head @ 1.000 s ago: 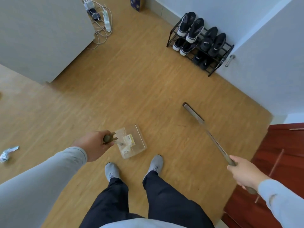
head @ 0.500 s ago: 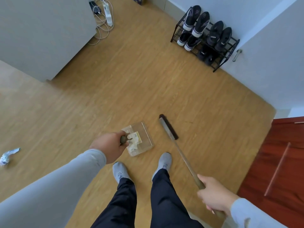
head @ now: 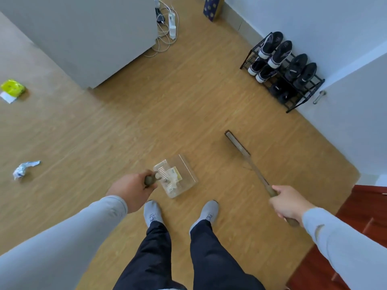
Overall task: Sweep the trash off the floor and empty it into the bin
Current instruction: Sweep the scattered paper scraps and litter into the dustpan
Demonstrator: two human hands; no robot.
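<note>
Head view, looking straight down: the person stands on the wooden floor (head: 129, 130) in grey socks and dark trousers, both arms out in grey sleeves. The left hand (head: 130, 190) has its fingers (head: 149, 185) curled tight round the dark handle of the clear dustpan (head: 178, 177), which sits low just ahead of the left foot. Inside the pan lies a small heap of pale paper scraps (head: 172, 176). Over on the other side, the right hand (head: 290, 204) grips the broom (head: 251, 166) near the top of its long handle, fingers wrapped closed around it; the brush head is out ahead and to the right of the dustpan, well apart from it, and whether the bristles touch the boards cannot be told.

Trash on the floor, far left: a crumpled white-and-blue wrapper (head: 24, 169), and further up a yellow-green packet (head: 13, 87) with a white slip just beside it. Both lie well apart from the dustpan.

At the top, a power strip (head: 171, 23) with tangled white cables lies beside a grey cabinet (head: 83, 32). Against the right wall, a black shoe rack (head: 282, 72) holds dark sneakers.
</note>
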